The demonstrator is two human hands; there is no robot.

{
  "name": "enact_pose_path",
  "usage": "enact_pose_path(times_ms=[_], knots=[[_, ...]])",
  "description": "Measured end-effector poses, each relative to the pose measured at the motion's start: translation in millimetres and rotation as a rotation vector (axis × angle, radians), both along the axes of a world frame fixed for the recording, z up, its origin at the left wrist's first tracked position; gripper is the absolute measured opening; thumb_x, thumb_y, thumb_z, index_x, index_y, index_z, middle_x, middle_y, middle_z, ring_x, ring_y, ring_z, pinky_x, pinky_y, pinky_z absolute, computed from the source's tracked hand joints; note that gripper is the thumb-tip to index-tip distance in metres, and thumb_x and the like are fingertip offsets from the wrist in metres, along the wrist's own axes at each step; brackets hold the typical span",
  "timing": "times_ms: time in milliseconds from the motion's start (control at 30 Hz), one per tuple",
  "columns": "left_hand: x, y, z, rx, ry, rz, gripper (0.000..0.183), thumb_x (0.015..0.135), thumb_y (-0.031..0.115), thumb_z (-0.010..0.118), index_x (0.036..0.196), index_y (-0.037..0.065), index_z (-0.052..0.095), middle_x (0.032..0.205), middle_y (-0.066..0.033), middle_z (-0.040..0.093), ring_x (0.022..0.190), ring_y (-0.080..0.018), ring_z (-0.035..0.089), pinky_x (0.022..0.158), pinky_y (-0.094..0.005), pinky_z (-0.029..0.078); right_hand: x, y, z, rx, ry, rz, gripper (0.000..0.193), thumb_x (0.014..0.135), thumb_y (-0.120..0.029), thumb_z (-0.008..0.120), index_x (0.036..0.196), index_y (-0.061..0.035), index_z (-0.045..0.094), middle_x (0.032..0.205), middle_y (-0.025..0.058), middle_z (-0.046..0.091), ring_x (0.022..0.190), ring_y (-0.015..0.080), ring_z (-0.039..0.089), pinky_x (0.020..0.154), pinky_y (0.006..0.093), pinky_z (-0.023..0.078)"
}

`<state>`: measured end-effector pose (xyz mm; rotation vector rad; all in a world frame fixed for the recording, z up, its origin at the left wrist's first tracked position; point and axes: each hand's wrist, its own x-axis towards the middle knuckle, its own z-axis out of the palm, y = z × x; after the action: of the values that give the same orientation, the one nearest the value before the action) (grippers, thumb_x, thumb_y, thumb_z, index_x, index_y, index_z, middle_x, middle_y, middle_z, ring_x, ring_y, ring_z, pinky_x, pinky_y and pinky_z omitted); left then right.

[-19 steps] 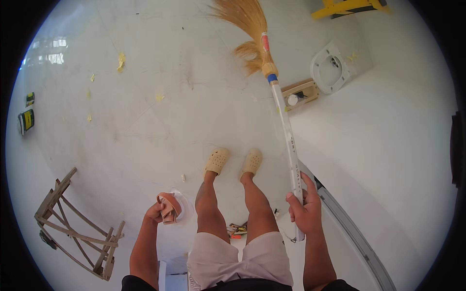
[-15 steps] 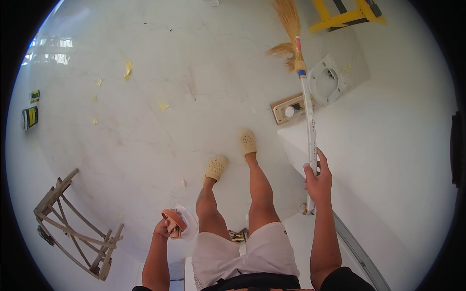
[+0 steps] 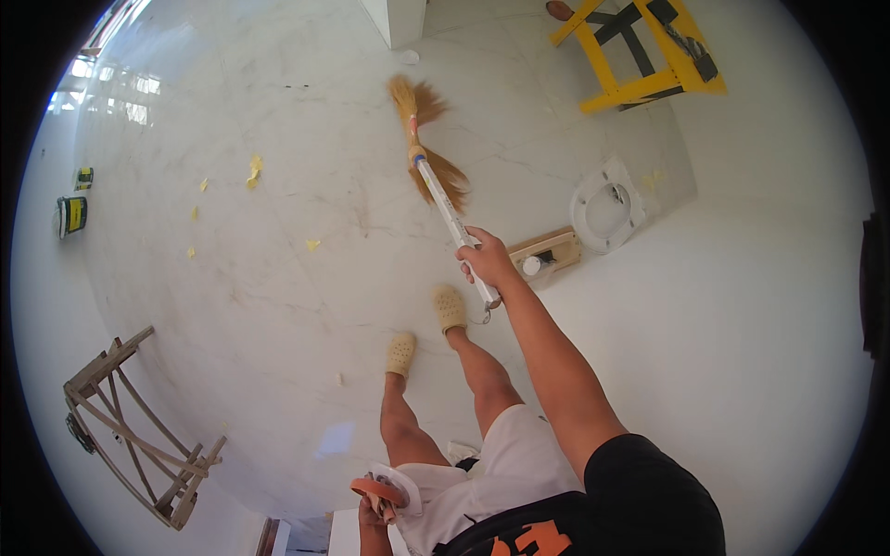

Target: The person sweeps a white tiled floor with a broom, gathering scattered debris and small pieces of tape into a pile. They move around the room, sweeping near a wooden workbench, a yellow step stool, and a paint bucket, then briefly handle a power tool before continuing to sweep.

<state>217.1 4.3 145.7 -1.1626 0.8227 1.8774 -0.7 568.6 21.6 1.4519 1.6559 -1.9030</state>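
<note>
My right hand (image 3: pixel 486 259) is closed round the white handle of a straw broom (image 3: pixel 446 206), near its end. The handle slants up and left to blurred tan bristles over the floor ahead of my feet. A small ring hangs from the handle's end. Low in the picture, beside my shorts, my left hand (image 3: pixel 371 515) is closed on an orange-brown curved band (image 3: pixel 375 489). A pale, see-through rounded piece (image 3: pixel 409 489) shows along with the band. Part of that bundle is hidden by my fingers, and its kind I cannot make out.
Yellow scraps (image 3: pixel 253 172) lie on the pale floor. On the right are a toilet seat (image 3: pixel 586 218), a wooden box (image 3: pixel 567 247) and a yellow-black stand (image 3: pixel 612 96). A wooden folding frame (image 3: pixel 93 371) stands left, below two bags (image 3: pixel 71 216). A white pillar (image 3: pixel 406 23) rises at the far side.
My right arm has reached forward and left, swinging the broom from the right side to the middle floor. My left hand has moved down and right with its bundle. The view has shifted.
</note>
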Motion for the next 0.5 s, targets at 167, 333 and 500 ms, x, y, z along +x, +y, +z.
enact_pose_path(times_ms=[167, 333, 500], knots=[[35, 4, 5, 0.186, 0.208, 0.137, 0.053, 0.086, 0.06, 0.069, 0.105, 0.011, 0.07, 0.068, -0.009, 0.071, 0.067, -0.0224, 0.071, 0.089, -0.0441, 0.058, 28, 23, 76, 0.457, 0.079, 0.213, 0.058, 0.088, -0.013, 0.065, 0.144, -0.0072, 0.049, 0.095, 0.0134, 0.069, 0.079, 0.0216, 0.066, 0.074, 0.0354, 0.054], [82, 4, 9, 0.084, 0.062, 0.235, 0.052, 0.086, 0.066, 0.064, 0.082, 0.014, 0.069, 0.06, -0.0062, 0.067, 0.065, -0.0236, 0.07, 0.091, -0.0466, 0.056, 38, 72, 56, 0.847, -0.005, 0.145, 0.059, 0.09, -0.013, 0.062, 0.146, -0.008, 0.045, 0.105, 0.0166, 0.069, 0.091, 0.0302, 0.067, 0.084, 0.0399, 0.053], [118, 20, 25, -0.24, -0.105, 0.301, 0.051, 0.086, 0.067, 0.064, 0.083, 0.015, 0.069, 0.061, -0.0058, 0.066, 0.067, -0.0262, 0.069, 0.095, -0.0487, 0.054, -15, 166, -43, 1.015, -0.273, 0.102, 0.056, 0.082, -0.018, 0.062, 0.133, 0.0032, 0.051, 0.114, 0.0274, 0.067, 0.106, 0.044, 0.065, 0.094, 0.0474, 0.051]])
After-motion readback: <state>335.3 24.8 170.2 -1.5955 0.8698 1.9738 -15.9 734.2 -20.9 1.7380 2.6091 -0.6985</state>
